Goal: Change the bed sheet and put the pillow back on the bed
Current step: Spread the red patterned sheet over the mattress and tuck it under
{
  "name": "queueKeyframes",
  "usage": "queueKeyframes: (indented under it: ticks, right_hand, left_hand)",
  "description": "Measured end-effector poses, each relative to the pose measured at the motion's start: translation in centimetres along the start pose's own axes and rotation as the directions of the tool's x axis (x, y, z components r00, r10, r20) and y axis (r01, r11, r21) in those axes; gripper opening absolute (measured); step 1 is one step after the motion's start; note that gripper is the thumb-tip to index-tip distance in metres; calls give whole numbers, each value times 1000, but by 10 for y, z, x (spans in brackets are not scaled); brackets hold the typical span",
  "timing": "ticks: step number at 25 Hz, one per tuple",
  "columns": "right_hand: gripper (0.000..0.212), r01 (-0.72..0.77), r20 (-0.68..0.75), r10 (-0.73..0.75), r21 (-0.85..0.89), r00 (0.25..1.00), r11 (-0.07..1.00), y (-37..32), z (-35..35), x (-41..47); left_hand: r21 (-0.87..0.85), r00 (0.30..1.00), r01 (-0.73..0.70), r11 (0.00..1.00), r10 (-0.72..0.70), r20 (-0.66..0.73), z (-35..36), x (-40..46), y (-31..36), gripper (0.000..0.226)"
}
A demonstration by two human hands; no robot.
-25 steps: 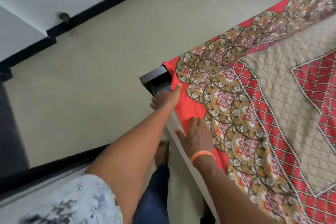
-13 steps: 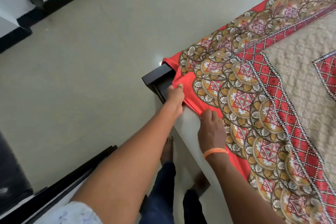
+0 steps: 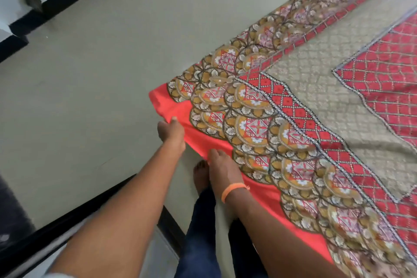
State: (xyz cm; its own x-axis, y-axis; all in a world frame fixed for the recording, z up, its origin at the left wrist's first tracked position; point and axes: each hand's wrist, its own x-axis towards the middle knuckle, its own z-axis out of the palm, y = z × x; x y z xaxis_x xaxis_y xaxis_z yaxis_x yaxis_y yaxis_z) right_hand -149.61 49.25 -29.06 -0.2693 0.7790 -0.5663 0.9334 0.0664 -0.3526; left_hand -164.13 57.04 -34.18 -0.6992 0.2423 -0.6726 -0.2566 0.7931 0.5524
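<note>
A bed sheet (image 3: 300, 106) with an orange-red border, gold round motifs and a beige and red centre lies spread over the bed, which it hides. Its corner (image 3: 158, 99) hangs past the bed's near-left corner. My left hand (image 3: 171, 133) pinches the orange edge just below that corner, thumb on top. A little to the right, my right hand (image 3: 222, 170), with an orange wristband, holds the same edge, its fingers curled down over the side. No pillow is in view.
Beige tiled floor (image 3: 94, 79) stretches to the left of the bed up to a white wall with black skirting (image 3: 67, 0). My bare foot (image 3: 200, 176) and dark trouser legs stand close against the bed's side. A black-framed edge (image 3: 67, 225) runs along the lower left.
The sheet's orange corner has been drawn out over the dark bed corner, which is now covered. Both hands moved along the edge with it, and the view swung wider.
</note>
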Motion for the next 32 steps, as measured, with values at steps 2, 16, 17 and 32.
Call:
queueKeyframes:
  ticks: [2,16,17,32]
  right_hand:
    - [9,13,-101,0,128,995,992,14,0,-15]
    - [84,577,762,566,321,314,-751,275,106,-344]
    - [72,585,776,548,298,311,-754,291,109,-362]
    - [37,388,796,581,488,170,-782,363,178,-465]
  left_hand:
    - [-56,996,80,995,-79,35,7,-9,7,46]
    - [302,613,423,854,-516,598,36,-314,-271,48]
    - [325,649,362,873,-487,584,36,-327,-281,40]
    - [456,929,-48,889,-127,347,29,-388,-338,28]
